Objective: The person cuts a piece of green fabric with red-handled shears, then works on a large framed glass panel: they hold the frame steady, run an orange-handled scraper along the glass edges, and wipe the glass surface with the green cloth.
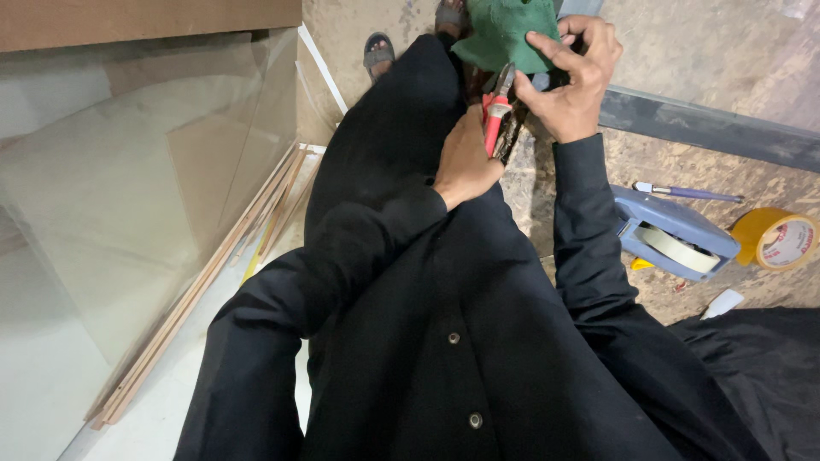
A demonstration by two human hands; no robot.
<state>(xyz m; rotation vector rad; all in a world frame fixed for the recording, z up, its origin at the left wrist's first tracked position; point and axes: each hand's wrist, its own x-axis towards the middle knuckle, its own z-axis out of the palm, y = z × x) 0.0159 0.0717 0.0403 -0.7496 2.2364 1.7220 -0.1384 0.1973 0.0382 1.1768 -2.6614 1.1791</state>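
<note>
Now left hand (465,162) grips red-handled pliers (497,115) (jaws at green cloth (504,34)).

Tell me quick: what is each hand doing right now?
Left hand: closed around the red-handled pliers.
Right hand: closed, gripping the green cloth just above the pliers' jaws.

Bare floor (735,51); glass sheets (128,196), perhaps leaning.

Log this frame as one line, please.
left hand: grips red-handled pliers | right hand: holds green cloth | nearby: tape dispenser, yellow tape roll
</note>
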